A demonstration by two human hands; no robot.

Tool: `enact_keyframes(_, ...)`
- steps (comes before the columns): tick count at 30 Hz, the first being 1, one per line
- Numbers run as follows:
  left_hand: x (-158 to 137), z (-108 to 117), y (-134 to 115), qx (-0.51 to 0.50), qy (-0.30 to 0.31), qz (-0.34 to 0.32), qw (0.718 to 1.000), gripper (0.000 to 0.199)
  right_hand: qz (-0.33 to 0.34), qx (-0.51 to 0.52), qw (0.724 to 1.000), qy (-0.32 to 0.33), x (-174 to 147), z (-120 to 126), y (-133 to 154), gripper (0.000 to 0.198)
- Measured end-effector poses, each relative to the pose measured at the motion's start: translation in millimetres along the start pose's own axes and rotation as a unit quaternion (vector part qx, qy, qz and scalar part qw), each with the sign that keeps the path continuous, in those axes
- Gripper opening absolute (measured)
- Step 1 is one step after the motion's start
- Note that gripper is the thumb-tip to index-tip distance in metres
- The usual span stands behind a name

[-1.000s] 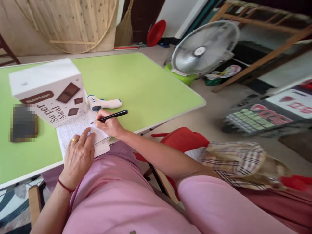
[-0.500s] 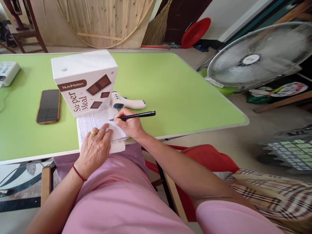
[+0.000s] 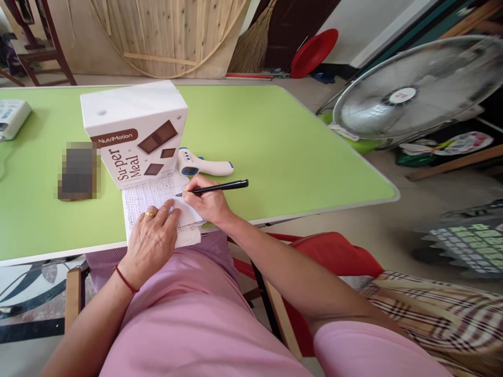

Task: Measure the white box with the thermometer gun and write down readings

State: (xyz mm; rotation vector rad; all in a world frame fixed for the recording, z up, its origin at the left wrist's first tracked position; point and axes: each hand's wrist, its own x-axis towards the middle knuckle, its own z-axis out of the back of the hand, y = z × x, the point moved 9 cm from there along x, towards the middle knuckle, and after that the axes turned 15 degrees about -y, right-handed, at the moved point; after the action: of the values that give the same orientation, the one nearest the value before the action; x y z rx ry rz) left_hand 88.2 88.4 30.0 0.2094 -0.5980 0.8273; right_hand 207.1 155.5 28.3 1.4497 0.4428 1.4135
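In the head view a black pen (image 3: 230, 185) is pinched in the fingers of my right hand (image 3: 208, 201), its tip on a sheet of paper (image 3: 147, 196) covered with dense handwriting. My left hand (image 3: 155, 238) lies flat on the paper's lower part, fingers stretched out, a ring on one finger. Behind the paper stands a white NutriMotion box (image 3: 135, 141), upright at its top edge. A white and blue infrared thermometer (image 3: 206, 165) lies just beyond my right hand, beside the box. Part of the writing is hidden under my hands.
Left of the box lies a phone (image 3: 77, 172), blurred out. A white device (image 3: 13, 118) with a cable sits at the far left of the green table (image 3: 294, 152). Beyond the right edge stands a large fan (image 3: 398, 97). A red chair (image 3: 334, 254) is at my right.
Both hands keep almost the same place on the paper, and the pen stays in my right hand. The whole view has shifted very slightly.
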Motion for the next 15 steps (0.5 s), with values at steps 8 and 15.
enact_keyframes(8, 0.9, 0.0, -0.1, 0.0, 0.01, 0.002, 1.0, 0.028, -0.018, -0.006, 1.0, -0.023, 1.1, 5.0, -5.6, 0.011)
enact_keyframes(15, 0.4, 0.4, -1.1, 0.009, 0.007, -0.001, 1.0, 0.028, -0.017, -0.012, 1.0, -0.021, -0.1, 4.1, -4.4, 0.013)
